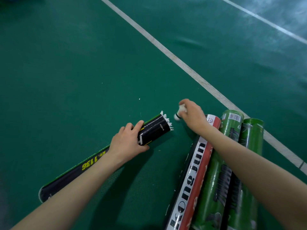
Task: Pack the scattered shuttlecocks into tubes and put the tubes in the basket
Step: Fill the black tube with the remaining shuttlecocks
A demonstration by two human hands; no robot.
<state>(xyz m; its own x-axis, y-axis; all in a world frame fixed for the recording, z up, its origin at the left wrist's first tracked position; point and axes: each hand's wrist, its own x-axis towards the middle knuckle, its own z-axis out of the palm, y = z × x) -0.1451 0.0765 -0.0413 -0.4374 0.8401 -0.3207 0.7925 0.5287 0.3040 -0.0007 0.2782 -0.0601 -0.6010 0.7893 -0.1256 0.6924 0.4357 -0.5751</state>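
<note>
Black tube (154, 130): lies on the floor (83, 63), feathers at its open end; your left hand (127, 141) grips it. Shuttlecock (180, 112): just beyond that end, pinched by your right hand (191, 113) fingers. Red tube (196, 171) and green tubes (216, 180): right of the black tube.

Site: indoor badminton court. Evidence:
- Green textured sports flooring (66, 63) fills the view.
- A white court line (166, 52) crosses it diagonally, and a second white line (265, 21) runs parallel farther off.
- On the floor lie a black tube (154, 130) with white feathers (167, 121) protruding, a red-and-white tube (194, 176) and two green tubes (214, 180).
- One loose shuttlecock (180, 112) is visible.
</note>
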